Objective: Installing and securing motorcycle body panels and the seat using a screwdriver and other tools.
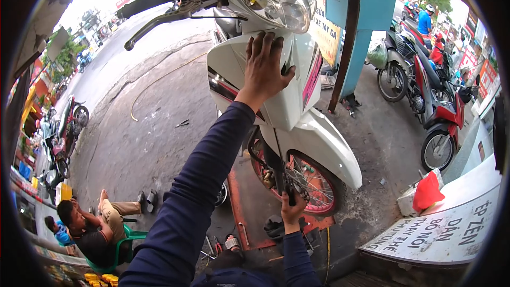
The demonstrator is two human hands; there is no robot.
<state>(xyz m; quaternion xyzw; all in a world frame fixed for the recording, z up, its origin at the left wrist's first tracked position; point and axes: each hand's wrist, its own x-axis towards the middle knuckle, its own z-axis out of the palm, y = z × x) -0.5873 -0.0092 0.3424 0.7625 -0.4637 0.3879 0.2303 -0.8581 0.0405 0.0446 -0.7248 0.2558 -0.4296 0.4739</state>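
A white motorbike [297, 122] with pink trim stands in front of me, its front wheel [313, 180] with a red rim on an orange-red platform [239, 207]. My left hand [264, 66] lies flat with spread fingers on the white front cover, just below the headlight [276, 2]. Lower down, my right hand [292, 210] is closed around a dark tool [290, 194] at the fork's lower end, close to the wheel hub. Its tip is hidden among the spokes.
A person sits on a green chair [119, 242] at lower left. Red and grey motorbikes [435, 101] are parked at right, with a person in blue behind. A blue post [366, 26], a white signboard [441, 228], a red bag [426, 191] and cracked pavement [143, 127] surround me.
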